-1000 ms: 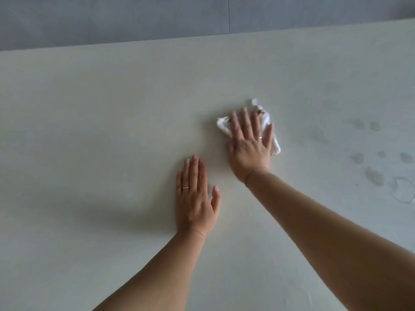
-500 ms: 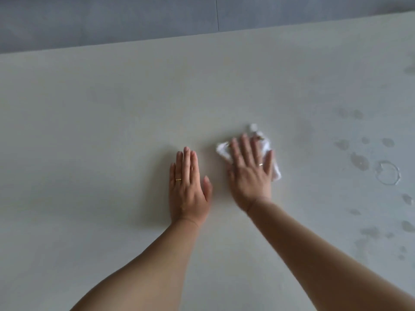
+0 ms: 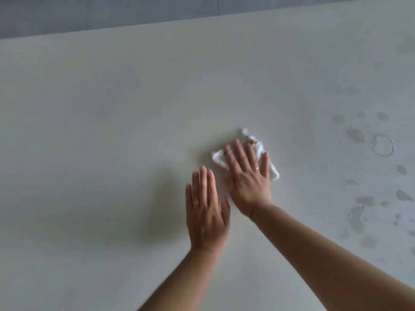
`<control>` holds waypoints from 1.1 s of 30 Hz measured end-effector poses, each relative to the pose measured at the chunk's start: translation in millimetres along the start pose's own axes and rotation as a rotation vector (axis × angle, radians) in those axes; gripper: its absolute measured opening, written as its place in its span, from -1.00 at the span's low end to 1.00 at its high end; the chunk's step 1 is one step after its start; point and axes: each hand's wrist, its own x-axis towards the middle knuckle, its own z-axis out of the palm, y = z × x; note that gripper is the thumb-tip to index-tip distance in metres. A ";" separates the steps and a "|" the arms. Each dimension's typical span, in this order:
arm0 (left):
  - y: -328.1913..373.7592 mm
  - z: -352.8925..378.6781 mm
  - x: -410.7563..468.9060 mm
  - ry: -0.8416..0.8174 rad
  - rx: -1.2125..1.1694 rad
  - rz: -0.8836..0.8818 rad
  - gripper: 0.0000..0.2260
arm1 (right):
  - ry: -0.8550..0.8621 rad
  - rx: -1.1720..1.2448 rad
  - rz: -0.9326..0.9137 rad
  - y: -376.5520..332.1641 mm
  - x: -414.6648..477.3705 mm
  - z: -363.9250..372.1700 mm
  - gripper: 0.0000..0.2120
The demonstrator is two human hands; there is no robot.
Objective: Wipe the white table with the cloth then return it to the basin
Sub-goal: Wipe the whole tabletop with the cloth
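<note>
A wide-angle camera worn on the person's head looks forward and steeply down onto the white table [image 3: 112, 131], near enough that the tabletop fills almost the whole frame. Both bare forearms enter from 5 and 6 o'clock, and the left hand [image 3: 205, 212] and right hand [image 3: 247, 180] lie just right of centre. The table's far edge runs tilted across 12 o'clock with a grey strip [image 3: 112, 16] beyond it; wet marks [image 3: 381, 144] sit at 3 o'clock.

Plain grey surface [image 3: 112, 16], thin dark seam [image 3: 218, 6], soft diffuse light
</note>
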 end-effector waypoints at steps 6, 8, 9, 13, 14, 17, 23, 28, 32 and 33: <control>-8.2 9.0 -45.3 -0.136 0.097 0.028 -0.45 | 0.001 -0.084 0.005 84.4 -12.9 -22.2 -0.46; -6.8 9.2 -44.2 -0.145 0.087 0.022 -0.44 | 0.019 -0.011 0.251 101.8 -13.5 -26.5 -0.45; -6.7 9.2 -44.4 -0.151 0.081 0.022 -0.43 | 0.037 0.022 0.352 97.2 -14.0 -24.0 -0.46; -7.3 8.7 -43.3 -0.162 0.082 0.015 -0.42 | 0.012 0.037 0.270 24.7 -34.3 -1.7 -0.39; -7.0 7.9 -43.0 -0.160 0.082 0.016 -0.43 | -0.009 0.013 0.145 8.9 -46.0 4.4 -0.42; -7.3 6.4 -42.5 -0.150 0.065 0.034 -0.45 | -0.060 -0.062 -0.152 16.2 -69.3 3.9 -0.49; -6.9 6.8 -43.6 -0.120 0.058 0.028 -0.43 | 0.030 -0.010 0.284 74.2 -66.6 -10.8 -0.44; -6.3 8.1 -43.0 -0.091 0.039 0.034 -0.49 | -0.010 0.019 0.095 -6.2 -98.6 13.6 -0.45; -6.3 8.8 -44.1 -0.050 0.018 0.041 -0.49 | -0.044 -0.096 -0.173 40.2 -114.1 0.8 -0.49; -6.4 9.1 -44.8 -0.043 0.014 0.044 -0.48 | -0.044 -0.115 -0.117 60.4 -114.6 -5.4 -0.48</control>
